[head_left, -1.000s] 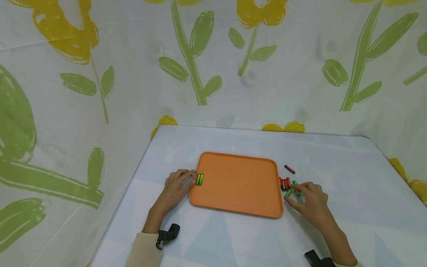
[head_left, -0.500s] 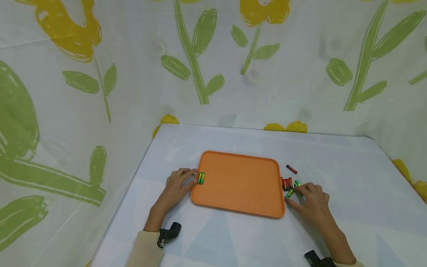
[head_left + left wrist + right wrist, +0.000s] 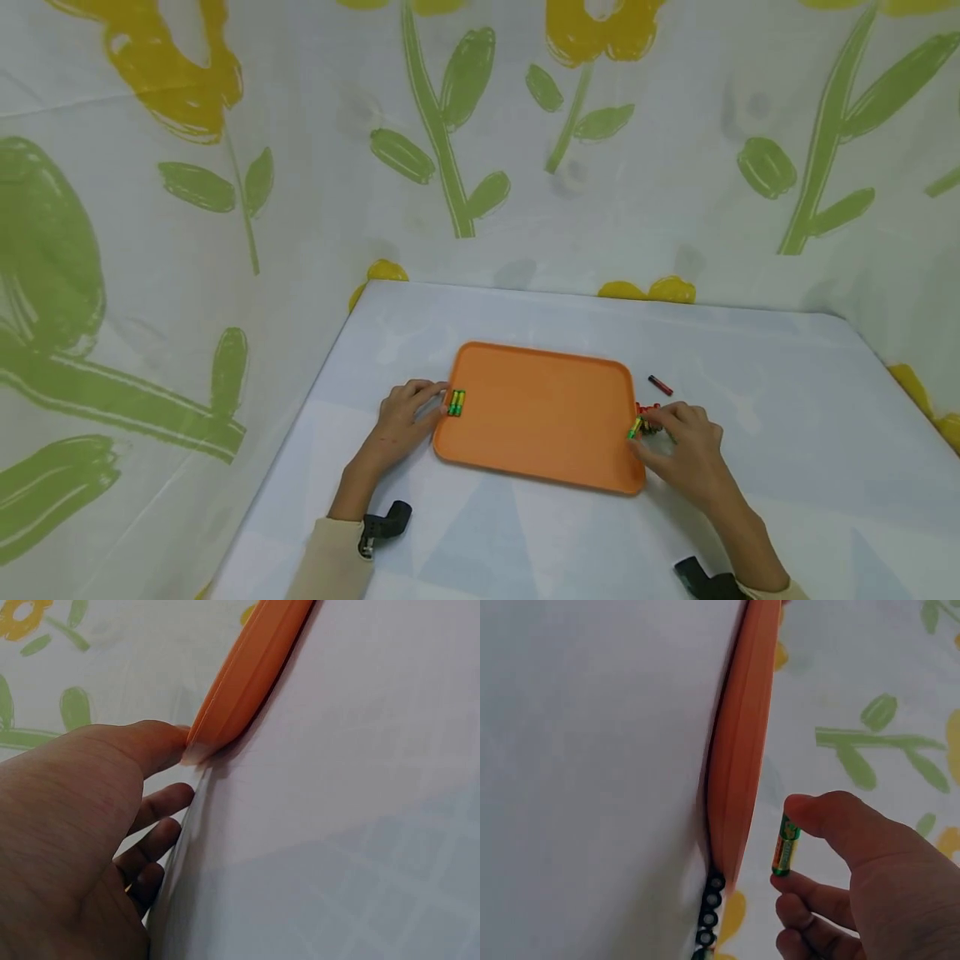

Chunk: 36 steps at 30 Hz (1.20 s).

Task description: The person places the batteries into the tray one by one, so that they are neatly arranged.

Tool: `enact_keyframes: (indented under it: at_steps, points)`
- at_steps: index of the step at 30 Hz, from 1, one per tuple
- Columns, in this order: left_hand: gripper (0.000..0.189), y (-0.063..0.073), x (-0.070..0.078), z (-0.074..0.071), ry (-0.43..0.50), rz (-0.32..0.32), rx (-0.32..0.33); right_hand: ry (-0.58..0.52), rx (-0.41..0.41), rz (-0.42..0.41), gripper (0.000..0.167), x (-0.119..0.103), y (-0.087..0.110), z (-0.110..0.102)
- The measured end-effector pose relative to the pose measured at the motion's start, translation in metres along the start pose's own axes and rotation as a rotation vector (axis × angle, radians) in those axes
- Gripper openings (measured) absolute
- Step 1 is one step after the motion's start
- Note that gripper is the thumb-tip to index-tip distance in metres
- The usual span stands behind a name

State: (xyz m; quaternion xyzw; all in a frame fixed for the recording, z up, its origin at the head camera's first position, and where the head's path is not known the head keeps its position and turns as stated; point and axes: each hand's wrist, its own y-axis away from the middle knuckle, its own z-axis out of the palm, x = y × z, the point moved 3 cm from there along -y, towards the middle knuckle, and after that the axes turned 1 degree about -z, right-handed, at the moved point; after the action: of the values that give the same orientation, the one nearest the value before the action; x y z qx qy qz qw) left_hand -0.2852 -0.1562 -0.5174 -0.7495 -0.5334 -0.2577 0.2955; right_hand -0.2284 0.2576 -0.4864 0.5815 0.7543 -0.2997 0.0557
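Nearest, the right hand [image 3: 688, 450] pinches a green-and-yellow battery [image 3: 783, 855] between thumb and fingertip, at the tray's rim; whether it is over the tray I cannot tell. The left hand [image 3: 401, 422], thumb and fingers apart, touches the edge of the orange tray [image 3: 540, 417]. Just past its fingertips, two green-and-yellow batteries [image 3: 456, 403] lie side by side inside, seemingly done. The held one is not yet down; red batteries [image 3: 647, 407], partly hidden behind the right fingers, and a loose red battery [image 3: 661, 385] farther beyond that hand are apparently left, on the counter [image 3: 525, 317]. Lettering marks the held battery, too blurred to read.
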Motion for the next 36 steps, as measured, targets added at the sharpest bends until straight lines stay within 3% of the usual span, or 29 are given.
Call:
enact_keyframes:
  at_steps: [19, 36]
  points:
    - [0.041, 0.0, -0.001, 0.0, -0.014, 0.006, -0.025, -0.134, -0.035, -0.191, 0.034, -0.056, -0.04, 0.056]
    - [0.043, 0.002, -0.003, -0.005, -0.007, -0.002, -0.017, -0.185, -0.19, -0.166, 0.034, -0.097, -0.066, 0.101]
